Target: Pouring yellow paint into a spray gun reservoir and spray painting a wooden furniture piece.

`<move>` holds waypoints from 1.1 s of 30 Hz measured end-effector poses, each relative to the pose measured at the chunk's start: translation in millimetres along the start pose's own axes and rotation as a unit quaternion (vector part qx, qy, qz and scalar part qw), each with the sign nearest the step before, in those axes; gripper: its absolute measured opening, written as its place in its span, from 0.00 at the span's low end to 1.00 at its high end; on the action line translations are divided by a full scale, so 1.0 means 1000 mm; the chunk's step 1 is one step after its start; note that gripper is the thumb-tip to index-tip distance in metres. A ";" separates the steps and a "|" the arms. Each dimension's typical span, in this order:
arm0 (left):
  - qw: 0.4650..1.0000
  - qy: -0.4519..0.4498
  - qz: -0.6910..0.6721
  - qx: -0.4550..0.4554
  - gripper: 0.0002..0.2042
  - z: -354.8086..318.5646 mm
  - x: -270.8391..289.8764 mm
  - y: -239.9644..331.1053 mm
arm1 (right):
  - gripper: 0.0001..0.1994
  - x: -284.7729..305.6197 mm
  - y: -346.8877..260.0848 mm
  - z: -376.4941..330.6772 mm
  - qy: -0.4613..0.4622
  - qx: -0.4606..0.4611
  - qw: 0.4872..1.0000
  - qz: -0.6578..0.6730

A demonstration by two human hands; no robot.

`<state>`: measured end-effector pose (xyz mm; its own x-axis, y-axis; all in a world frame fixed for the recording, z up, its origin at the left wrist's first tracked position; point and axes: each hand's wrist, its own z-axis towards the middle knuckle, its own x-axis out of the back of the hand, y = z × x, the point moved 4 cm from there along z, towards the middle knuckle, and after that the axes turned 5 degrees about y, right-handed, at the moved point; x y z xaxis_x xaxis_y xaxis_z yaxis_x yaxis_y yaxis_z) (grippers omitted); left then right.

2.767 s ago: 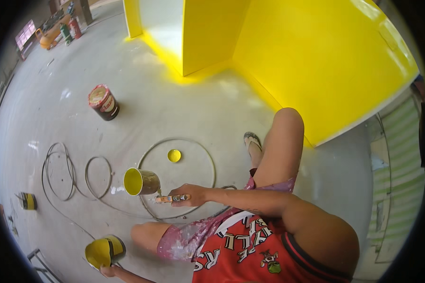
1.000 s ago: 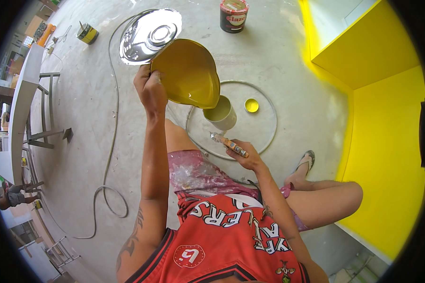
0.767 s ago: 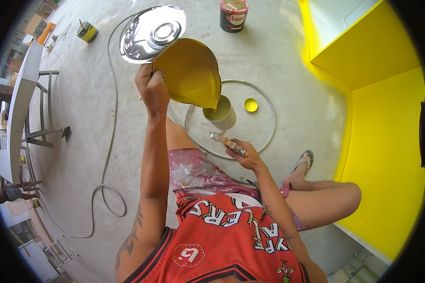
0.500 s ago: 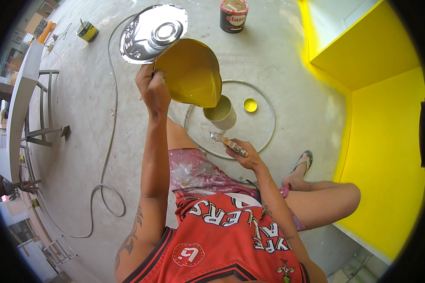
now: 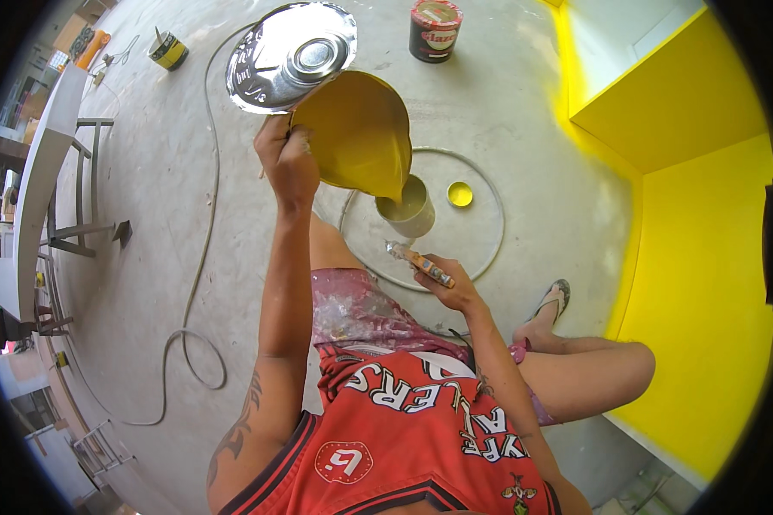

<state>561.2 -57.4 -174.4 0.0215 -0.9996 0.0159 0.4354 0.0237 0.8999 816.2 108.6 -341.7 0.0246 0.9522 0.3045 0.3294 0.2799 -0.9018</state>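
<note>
My left hand [image 5: 289, 172] grips a tilted paint can [image 5: 356, 129], its yellow-coated inside facing me. A shiny silver lid [image 5: 313, 56] stands folded back at the can's rim, above my fingers. Yellow paint reaches the can's lower lip and runs over the mouth of a pale cylindrical pot [image 5: 410, 216] on the floor. Closed round a paint-spattered orange handle, my right hand [image 5: 452, 281] holds a tool [image 5: 429, 268] with a short metal end, just nearer to me than the pot. The tool's exact kind is not clear. A small yellow-filled lid or cup [image 5: 460, 194] lies right of the pot.
A grey hose [image 5: 500, 202] loops round the pot, and another length [image 5: 199, 257] snakes along the left floor. A dark red-topped tub [image 5: 435, 33] and a black-and-yellow can [image 5: 168, 51] stand farther off. Yellow-painted panels [image 5: 691, 257] rise at right; a white table [image 5: 39, 189] is at left.
The can in my left hand has tipped a little further, and paint now reaches its lip and flows down toward the pot. My right hand has stayed nearly still.
</note>
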 end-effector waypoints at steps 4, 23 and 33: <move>1.000 0.005 -0.009 -0.023 0.17 -0.001 -0.002 0.005 | 0.14 -0.002 0.003 0.000 0.020 0.027 0.999 0.029; 0.999 0.021 0.019 -0.043 0.16 -0.004 -0.001 0.014 | 0.16 -0.006 -0.002 -0.001 -0.023 0.014 1.000 0.007; 0.998 0.021 0.016 -0.049 0.17 -0.004 0.005 0.017 | 0.15 -0.008 -0.002 -0.001 -0.006 0.039 0.999 0.020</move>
<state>572.3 -62.4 -160.4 0.0747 -0.9969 0.0238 0.5191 0.0593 0.8527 816.0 100.3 -342.2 0.0250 0.9642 0.2640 0.2533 0.2493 -0.9347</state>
